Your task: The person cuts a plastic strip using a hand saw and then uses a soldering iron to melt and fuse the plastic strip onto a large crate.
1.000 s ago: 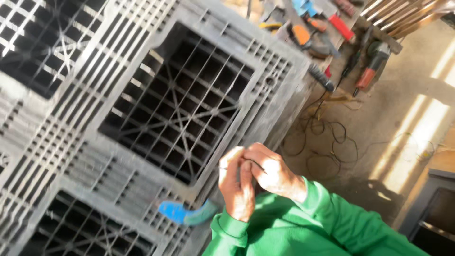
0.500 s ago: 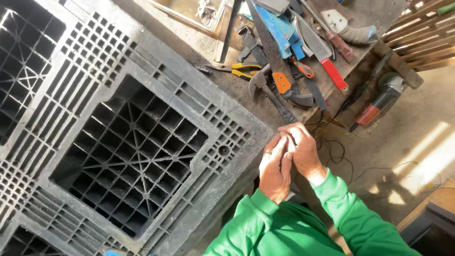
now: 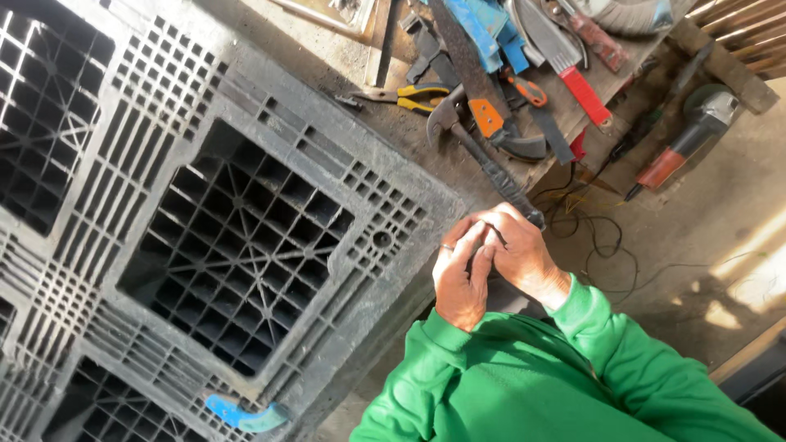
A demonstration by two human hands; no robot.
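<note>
Since 0.5 s ago, both my hands have drifted slightly left, nearer the grey plastic pallet [image 3: 246,237]. My left hand [image 3: 458,278] and right hand [image 3: 520,254] press together, fingers curled around something thin and dark between them, beside the hammer [image 3: 479,160].

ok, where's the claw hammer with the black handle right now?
In the head view, the claw hammer with the black handle lies on the workbench upper centre, between the yellow-handled pliers and the orange-handled saw, its grip end just above the clasped hands.
</note>
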